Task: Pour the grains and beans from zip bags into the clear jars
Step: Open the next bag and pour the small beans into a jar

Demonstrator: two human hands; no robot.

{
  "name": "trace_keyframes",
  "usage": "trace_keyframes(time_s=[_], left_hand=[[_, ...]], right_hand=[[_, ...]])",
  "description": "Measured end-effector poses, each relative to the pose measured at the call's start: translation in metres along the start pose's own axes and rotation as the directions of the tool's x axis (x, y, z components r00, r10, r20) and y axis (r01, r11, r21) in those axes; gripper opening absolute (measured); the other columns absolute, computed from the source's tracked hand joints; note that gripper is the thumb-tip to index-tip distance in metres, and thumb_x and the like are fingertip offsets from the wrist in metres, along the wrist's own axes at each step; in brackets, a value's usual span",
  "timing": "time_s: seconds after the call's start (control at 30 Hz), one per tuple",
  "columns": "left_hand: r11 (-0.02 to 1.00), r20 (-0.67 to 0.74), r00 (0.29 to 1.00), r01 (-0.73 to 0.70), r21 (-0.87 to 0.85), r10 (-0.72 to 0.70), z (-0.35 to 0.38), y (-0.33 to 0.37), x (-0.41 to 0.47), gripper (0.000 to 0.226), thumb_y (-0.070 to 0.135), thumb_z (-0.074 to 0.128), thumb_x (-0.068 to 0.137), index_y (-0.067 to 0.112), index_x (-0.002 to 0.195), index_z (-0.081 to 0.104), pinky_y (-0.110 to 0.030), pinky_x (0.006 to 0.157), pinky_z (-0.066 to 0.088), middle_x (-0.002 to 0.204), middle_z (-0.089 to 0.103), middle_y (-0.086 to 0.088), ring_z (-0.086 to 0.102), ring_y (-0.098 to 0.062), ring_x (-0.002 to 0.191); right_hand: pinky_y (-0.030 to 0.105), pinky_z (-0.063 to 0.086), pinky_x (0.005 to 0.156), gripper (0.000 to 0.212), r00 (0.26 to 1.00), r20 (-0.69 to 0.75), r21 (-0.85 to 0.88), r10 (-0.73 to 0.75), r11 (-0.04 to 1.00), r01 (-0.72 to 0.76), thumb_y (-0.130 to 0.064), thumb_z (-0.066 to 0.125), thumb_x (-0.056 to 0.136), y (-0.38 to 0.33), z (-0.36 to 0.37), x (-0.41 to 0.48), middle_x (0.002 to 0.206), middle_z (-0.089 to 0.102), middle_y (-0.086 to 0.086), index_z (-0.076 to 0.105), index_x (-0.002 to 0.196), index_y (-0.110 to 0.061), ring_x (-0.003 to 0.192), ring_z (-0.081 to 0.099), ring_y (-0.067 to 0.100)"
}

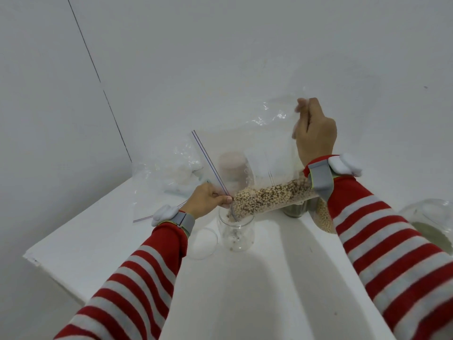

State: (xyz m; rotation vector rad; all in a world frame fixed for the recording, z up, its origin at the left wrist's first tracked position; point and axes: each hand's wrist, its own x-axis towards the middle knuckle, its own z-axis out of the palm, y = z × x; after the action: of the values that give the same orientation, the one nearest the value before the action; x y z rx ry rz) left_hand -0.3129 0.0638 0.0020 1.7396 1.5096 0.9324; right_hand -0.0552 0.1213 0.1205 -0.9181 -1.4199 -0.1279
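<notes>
— Plastic or glass, what you're holding?

— Plastic. It is 1 clear zip bag (257, 148), crinkled, with a red and blue zip strip along its mouth. My left hand (206, 201) pinches the mouth end, thumb and fingers curled onto the strip. My right hand (315, 133) is higher and further right, fingers closed round the bag's bottom corner.

— And the beans?

— Pale beans (269, 195) with dark eyes, lying in 1 band along the bag's lower edge, sloping down to the left. The low end of the band reaches the mouth of the jar (236, 231).

— Where does that jar stand?

— Upright on the white table (98, 229), just right of my left wrist, directly under the bag's mouth. It is clear glass, nearly empty, with a few beans at the bottom.

— Anything near it?

— A round clear lid (203, 241) lies just left of it. Behind the bag stands a jar of pinkish grain (231, 168). Empty bags (166, 173) are heaped at the far left. Under my right sleeve sit a dark jar (294, 208) and a jar of pale beans (323, 217), partly hidden.
</notes>
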Motion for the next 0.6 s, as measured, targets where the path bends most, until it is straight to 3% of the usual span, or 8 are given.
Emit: trace_keyframes(time_s=[0.07,0.23,0.47,0.6], left_hand=[[1.0,-0.006,1.0,0.007,-0.008,-0.007,0.001,-0.003,0.0,0.008,0.01,0.074,0.084,0.009,0.091,0.077,-0.027,0.086,0.056,0.088,0.076,-0.012,0.074,-0.016,0.082],[1.0,-0.07,0.998,0.002,0.015,-0.001,0.008,-0.008,-0.001,0.009,0.005,0.074,0.083,-0.001,0.09,0.075,-0.019,0.078,0.056,0.091,0.075,-0.014,0.072,-0.007,0.073],[0.997,-0.092,0.996,0.014,0.077,-0.007,0.01,-0.011,0.004,0.009,0.008,0.074,0.083,0.001,0.087,0.076,-0.026,0.082,0.057,0.085,0.076,-0.011,0.073,-0.012,0.077],[0.996,-0.086,0.996,0.009,0.091,-0.001,0.01,-0.009,0.006,0.003,0.005,0.074,0.082,0.004,0.084,0.076,-0.015,0.075,0.054,0.09,0.075,-0.015,0.068,0.002,0.068]], right_hand=[[0.043,0.047,0.044,0.053,0.999,-0.012,-0.098,-0.037,0.995,0.035,-0.049,0.025,0.104,0.0,0.002,-0.001,0.053,0.059,0.007,0.062,0.099,-0.012,0.045,0.055,0.031],[0.034,0.035,0.042,0.065,0.998,-0.058,-0.044,-0.012,0.999,0.01,-0.055,0.02,0.101,-0.007,0.004,-0.009,0.056,0.055,0.011,0.062,0.093,-0.006,0.043,0.046,0.032],[0.033,0.034,0.044,0.05,0.999,-0.016,-0.037,0.037,0.999,-0.038,-0.045,0.031,0.102,-0.006,0.002,-0.008,0.062,0.059,0.011,0.06,0.092,-0.005,0.045,0.047,0.031],[0.027,0.029,0.047,0.042,0.998,-0.02,-0.042,0.06,0.997,-0.061,-0.036,0.035,0.104,-0.002,0.001,-0.008,0.063,0.058,0.005,0.06,0.092,-0.005,0.045,0.044,0.027]])
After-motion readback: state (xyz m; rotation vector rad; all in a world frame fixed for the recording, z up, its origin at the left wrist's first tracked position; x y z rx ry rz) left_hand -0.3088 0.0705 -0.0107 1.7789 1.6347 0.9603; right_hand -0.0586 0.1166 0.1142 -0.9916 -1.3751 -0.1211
